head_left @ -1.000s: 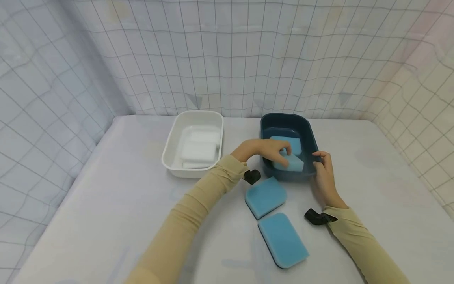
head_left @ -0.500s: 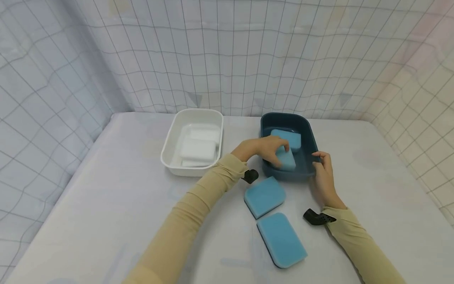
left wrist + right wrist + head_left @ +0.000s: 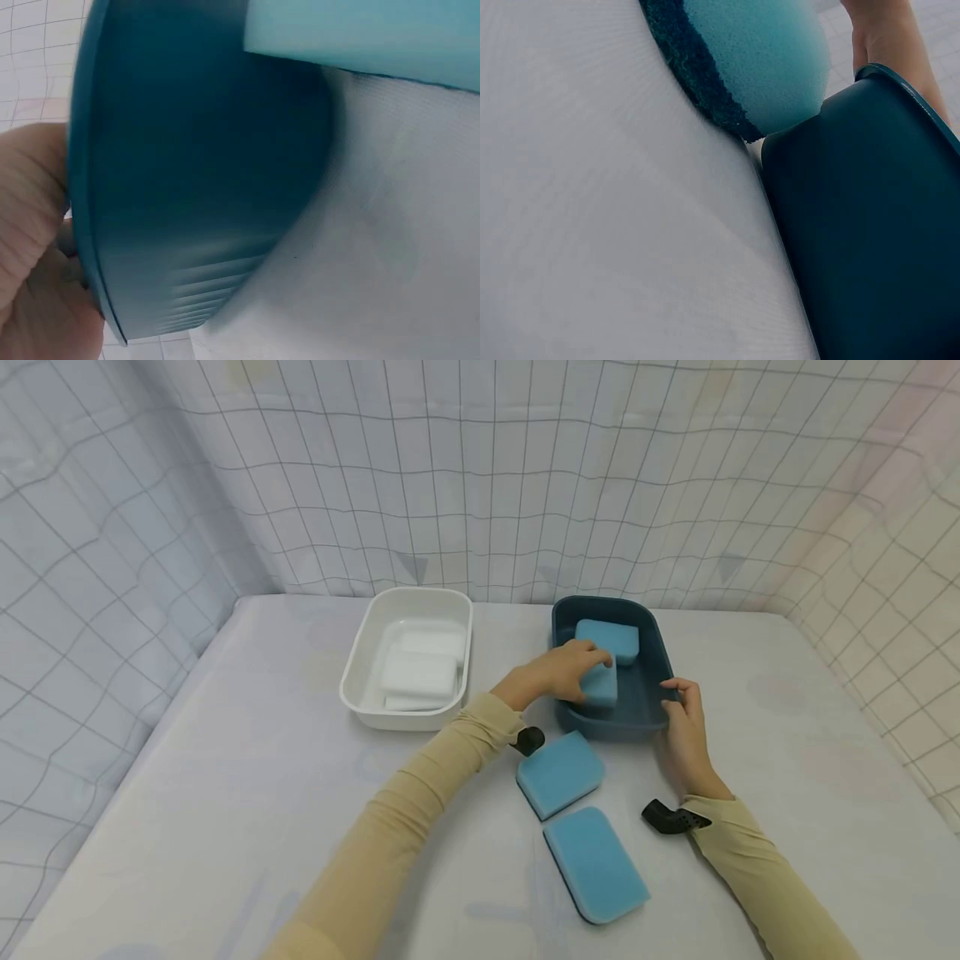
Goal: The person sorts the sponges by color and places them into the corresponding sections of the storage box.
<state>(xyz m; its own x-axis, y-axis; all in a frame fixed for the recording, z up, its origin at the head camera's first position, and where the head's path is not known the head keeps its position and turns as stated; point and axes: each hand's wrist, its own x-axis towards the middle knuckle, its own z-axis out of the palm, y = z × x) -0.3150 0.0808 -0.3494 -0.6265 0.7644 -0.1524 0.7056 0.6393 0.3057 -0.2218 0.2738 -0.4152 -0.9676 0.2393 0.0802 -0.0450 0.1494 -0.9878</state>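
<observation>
In the head view, my left hand (image 3: 562, 672) reaches over the left rim of a dark teal plastic tub (image 3: 641, 693) and grips a light blue sponge (image 3: 602, 683) inside it. Behind that one, a second blue sponge (image 3: 611, 639) lies in the tub. My right hand (image 3: 686, 727) holds the tub's right rim with thumb and fingers. Part of the left hand (image 3: 37, 255) shows beyond the tub's wall (image 3: 180, 187) in the left wrist view; its fingertips are hidden there.
Two blue sponges lie in front of the tub, a nearer one (image 3: 597, 866) and a farther one (image 3: 561, 775). Dark scouring layers face down. A white tub (image 3: 356, 697) with white blocks (image 3: 420, 677) stands to the left. Grid-patterned curtains (image 3: 495, 485) surround the table.
The left hand has turned the gripped sponge and shifted it slightly left and back. The other sponge in the tub has slid toward its far end. The right hand stays on the rim.
</observation>
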